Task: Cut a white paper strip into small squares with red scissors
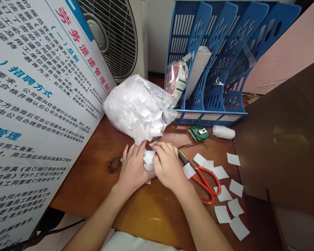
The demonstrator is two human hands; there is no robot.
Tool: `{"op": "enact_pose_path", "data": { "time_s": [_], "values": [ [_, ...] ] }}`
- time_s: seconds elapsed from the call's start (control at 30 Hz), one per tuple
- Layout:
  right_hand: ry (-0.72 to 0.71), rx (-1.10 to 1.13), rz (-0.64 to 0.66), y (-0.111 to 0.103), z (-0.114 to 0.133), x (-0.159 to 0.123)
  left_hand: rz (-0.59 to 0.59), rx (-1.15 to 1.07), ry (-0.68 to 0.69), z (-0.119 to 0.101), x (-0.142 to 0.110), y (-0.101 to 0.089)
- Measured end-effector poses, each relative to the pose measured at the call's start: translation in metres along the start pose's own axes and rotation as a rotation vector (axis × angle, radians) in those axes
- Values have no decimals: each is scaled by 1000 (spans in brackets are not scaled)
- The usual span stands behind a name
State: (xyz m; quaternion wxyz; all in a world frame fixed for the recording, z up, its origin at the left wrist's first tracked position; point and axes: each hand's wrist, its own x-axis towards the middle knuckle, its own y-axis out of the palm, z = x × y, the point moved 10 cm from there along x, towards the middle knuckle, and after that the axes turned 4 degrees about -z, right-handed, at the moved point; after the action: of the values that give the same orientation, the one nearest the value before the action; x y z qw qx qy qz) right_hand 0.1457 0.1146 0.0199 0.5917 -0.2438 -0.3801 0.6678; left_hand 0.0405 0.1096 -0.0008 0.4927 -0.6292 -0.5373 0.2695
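Note:
My left hand point(133, 166) and my right hand point(167, 164) meet over the wooden desk point(94, 174), both closed on a small white paper slip point(148, 158) held between their fingers. Just beyond them lies a clear plastic bag point(137, 106) stuffed with several white paper slips. Red-handled scissors point(201, 177) lie on the desk right beside my right hand, with a slip resting on their blades.
Several cut white slips point(229, 205) are scattered at the right. A blue file rack point(214, 59) stands behind, with a green device point(199, 132) and a white roll point(223, 132) before it. A printed board point(36, 104) leans left; a fan point(112, 35) behind.

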Motion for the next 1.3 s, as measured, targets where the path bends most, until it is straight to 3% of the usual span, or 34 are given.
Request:
{"op": "enact_pose_path", "data": {
  "time_s": [0.4,0.67,0.93,1.17,1.3],
  "values": [
    [-139,13,80,-3,5,71,-86,11,-19,-1,-2,-10],
    [-232,136,74,-14,21,101,-96,56,-100,30,30,-6],
    [-200,187,48,-22,20,108,-71,-28,-54,13,60,0],
    [-164,195,55,-26,16,105,-35,-31,-44,-10,62,17],
    [-134,184,-2,-33,15,95,-73,-54,0,-13,53,12]
  ]
}}
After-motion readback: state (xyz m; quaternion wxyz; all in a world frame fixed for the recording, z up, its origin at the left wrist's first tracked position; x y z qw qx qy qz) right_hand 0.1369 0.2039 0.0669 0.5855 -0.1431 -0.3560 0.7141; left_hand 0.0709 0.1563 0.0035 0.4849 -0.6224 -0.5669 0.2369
